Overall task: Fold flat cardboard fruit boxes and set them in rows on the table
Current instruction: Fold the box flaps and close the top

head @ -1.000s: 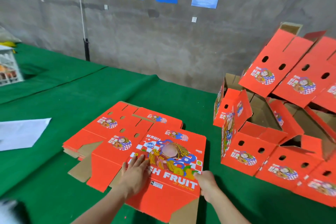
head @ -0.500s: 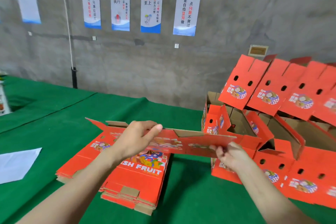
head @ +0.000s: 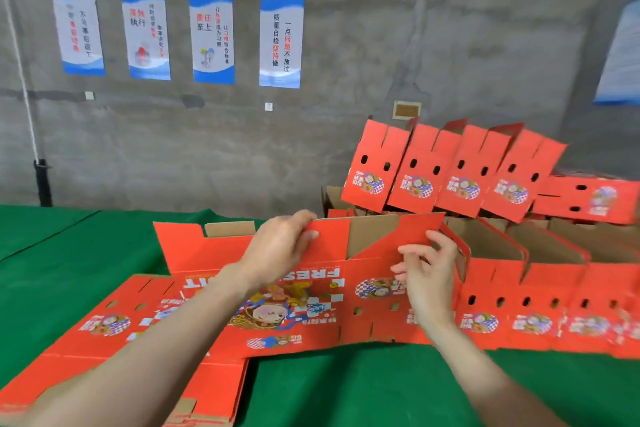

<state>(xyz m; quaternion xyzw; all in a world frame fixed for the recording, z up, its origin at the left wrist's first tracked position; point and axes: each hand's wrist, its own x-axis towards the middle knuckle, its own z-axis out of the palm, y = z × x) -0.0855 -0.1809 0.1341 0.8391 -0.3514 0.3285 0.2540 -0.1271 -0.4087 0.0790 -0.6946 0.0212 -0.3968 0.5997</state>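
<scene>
Red cardboard box blank [head: 311, 308] gripped by left hand [head: 277, 250] and right hand [head: 427, 274]; I'd fold along the scored creases, not mid-panel.

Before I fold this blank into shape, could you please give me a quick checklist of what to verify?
1. Left hand grips the top edge of the lifted blank: ok.
2. Right hand pinches the blank's right panel: ok.
3. Blank free of the stack of flat blanks: cannot tell; its lower edge overlaps the stack in this view.
4. Green table shows below the blank, with room to work: ok.
5. Lower row of folded boxes stands upright beside the blank: ok.
6. Upper tier of boxes sits square: not ok; they lean and might slide if bumped.
</scene>
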